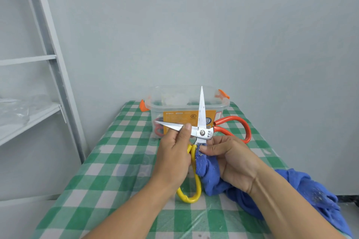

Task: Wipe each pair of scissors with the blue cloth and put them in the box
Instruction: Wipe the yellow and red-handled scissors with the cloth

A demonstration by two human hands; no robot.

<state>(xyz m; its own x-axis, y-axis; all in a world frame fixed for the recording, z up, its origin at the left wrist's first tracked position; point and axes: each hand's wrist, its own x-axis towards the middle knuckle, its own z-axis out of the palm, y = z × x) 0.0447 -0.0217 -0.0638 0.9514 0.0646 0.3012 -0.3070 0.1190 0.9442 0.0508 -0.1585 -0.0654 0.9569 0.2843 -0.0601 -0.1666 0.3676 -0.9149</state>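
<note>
The left hand (174, 153) is pinching the open scissors (202, 133) while the right hand (233, 161) is gripping the blue cloth (207, 170), best wiping toward the 12 o'clock tip.

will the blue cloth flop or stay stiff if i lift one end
Likely floppy: the cloth bunches under the right hand and trails in soft folds over the table. Its fuzzy, pilled surface should grip rather than slip. It might snag on the scissors' open blades.
</note>
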